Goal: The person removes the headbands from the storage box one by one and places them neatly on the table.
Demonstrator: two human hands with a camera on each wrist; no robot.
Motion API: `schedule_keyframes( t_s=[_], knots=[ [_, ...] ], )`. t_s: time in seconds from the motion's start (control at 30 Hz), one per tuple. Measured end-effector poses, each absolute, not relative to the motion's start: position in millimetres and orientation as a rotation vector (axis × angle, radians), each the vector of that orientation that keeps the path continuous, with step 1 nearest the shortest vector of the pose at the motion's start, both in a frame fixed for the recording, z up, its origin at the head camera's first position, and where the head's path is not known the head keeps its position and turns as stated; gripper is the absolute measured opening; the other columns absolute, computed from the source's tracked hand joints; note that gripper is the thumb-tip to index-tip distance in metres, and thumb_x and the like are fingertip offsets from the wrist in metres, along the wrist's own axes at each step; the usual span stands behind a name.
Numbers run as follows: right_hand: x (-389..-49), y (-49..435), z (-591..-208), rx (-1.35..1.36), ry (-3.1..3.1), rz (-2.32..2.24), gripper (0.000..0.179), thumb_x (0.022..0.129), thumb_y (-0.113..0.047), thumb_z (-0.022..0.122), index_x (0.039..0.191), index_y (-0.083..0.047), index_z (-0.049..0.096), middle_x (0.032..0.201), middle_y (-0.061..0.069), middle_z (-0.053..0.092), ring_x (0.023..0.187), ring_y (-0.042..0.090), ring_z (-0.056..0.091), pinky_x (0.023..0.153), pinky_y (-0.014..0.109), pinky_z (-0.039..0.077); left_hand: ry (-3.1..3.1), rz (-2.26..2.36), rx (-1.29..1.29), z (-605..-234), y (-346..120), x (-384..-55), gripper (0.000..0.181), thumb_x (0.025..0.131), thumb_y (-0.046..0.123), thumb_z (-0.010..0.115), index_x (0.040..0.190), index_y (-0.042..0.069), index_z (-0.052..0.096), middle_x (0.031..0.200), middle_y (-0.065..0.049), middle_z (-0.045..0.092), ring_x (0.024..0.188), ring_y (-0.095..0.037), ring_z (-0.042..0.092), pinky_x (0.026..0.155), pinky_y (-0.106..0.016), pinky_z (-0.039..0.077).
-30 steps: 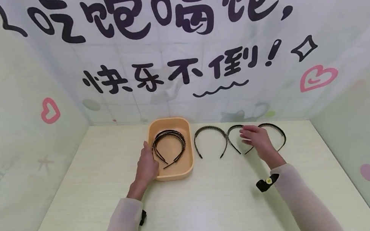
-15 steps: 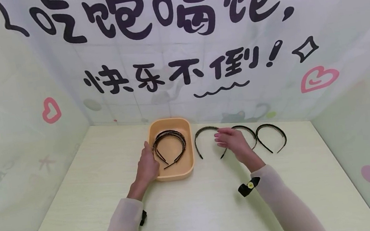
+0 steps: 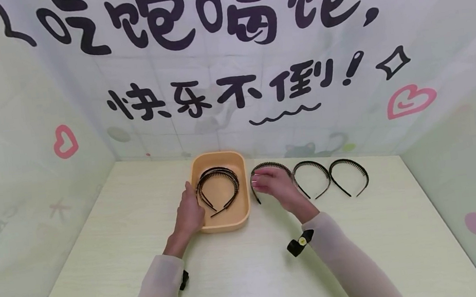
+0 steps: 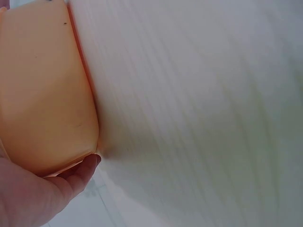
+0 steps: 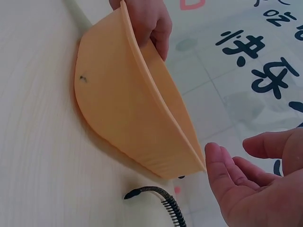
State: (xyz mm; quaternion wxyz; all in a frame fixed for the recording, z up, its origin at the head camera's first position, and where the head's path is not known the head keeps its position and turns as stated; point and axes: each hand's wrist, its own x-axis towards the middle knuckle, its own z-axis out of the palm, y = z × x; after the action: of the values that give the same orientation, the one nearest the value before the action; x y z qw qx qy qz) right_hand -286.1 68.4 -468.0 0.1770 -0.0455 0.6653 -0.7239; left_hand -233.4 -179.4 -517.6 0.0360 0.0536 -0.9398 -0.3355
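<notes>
My left hand point(image 3: 189, 213) grips the left side of an orange plastic tub point(image 3: 225, 228); in the right wrist view its fingers hook over the rim. Inside the tub lie several overlapping black toothed headbands point(image 3: 226, 171). Just right of it, a toothed headband point(image 3: 281, 165) lies on the table, partly hidden under my right hand point(image 3: 279, 189). That hand hovers with thumb and fingers apart and nothing between them. From the right wrist camera, one end of a headband point(image 5: 168, 201) shows near the tub's base.
Two more headbands lie in the row farther right, a middle one point(image 3: 310, 163) and an end one point(image 3: 348, 161). A printed cloth wall point(image 3: 219, 136) closes off the back of the pale wooden table point(image 3: 243, 275), with walls at both sides.
My right hand has moved left along the row, from over the right-hand headbands to the one nearest the tub. The left hand, tub and headbands have stayed put.
</notes>
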Motion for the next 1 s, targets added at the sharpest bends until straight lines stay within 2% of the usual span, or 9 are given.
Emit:
schedule_keyframes(
  t_s=[0.23,0.43,0.6,0.73,0.87,1.0],
  knots=[
    [-285,52,-465,-0.172,1.847,-2.020,0.038,0.086,-0.002,0.056,0.122,0.008,0.048,0.116,0.026,0.055,0.108,0.038,0.052,0.085,0.035,0.047,-2.883,-1.031,0.169,-517,-180,-233,0.073,0.083,-0.002,0.041,0.142,-0.005,-0.002,0.134,-0.032,0.029,0.104,-0.043,0.049,0.079,-0.049,0.045],
    [-282,41,-464,-0.190,1.815,-2.002,0.035,0.086,0.000,0.054,0.120,0.007,0.048,0.120,0.026,0.051,0.110,0.040,0.050,0.090,0.039,0.043,-2.885,-1.015,0.163,-516,-180,-233,0.073,0.082,-0.003,0.041,0.142,-0.005,-0.001,0.133,-0.032,0.029,0.102,-0.043,0.050,0.078,-0.049,0.045],
    [-279,32,-463,-0.179,1.834,-1.939,0.040,0.087,0.001,0.052,0.125,0.009,0.043,0.123,0.024,0.047,0.111,0.036,0.050,0.094,0.040,0.040,-2.891,-1.022,0.168,-516,-179,-233,0.073,0.083,-0.003,0.041,0.142,-0.005,-0.002,0.134,-0.032,0.029,0.103,-0.042,0.050,0.078,-0.048,0.045],
    [-275,25,-458,-0.163,1.896,-1.879,0.042,0.086,0.000,0.053,0.126,0.008,0.043,0.117,0.019,0.050,0.103,0.027,0.055,0.094,0.040,0.039,-2.889,-1.030,0.160,-518,-179,-234,0.073,0.083,-0.003,0.041,0.142,-0.005,-0.002,0.135,-0.032,0.028,0.102,-0.042,0.050,0.076,-0.047,0.046],
    [-274,20,-459,-0.176,1.932,-1.830,0.047,0.087,-0.005,0.053,0.130,0.007,0.040,0.126,0.021,0.045,0.107,0.027,0.052,0.096,0.042,0.037,-2.882,-1.036,0.154,-518,-179,-233,0.072,0.084,-0.002,0.041,0.142,-0.004,-0.002,0.135,-0.031,0.028,0.104,-0.042,0.050,0.078,-0.048,0.045],
    [-277,13,-464,-0.152,1.953,-1.788,0.051,0.087,-0.010,0.054,0.133,0.005,0.038,0.136,0.019,0.037,0.117,0.027,0.044,0.099,0.043,0.034,-2.880,-1.044,0.158,-518,-178,-233,0.072,0.084,-0.003,0.041,0.142,-0.004,-0.002,0.135,-0.031,0.028,0.105,-0.042,0.049,0.079,-0.049,0.045]
  ],
)
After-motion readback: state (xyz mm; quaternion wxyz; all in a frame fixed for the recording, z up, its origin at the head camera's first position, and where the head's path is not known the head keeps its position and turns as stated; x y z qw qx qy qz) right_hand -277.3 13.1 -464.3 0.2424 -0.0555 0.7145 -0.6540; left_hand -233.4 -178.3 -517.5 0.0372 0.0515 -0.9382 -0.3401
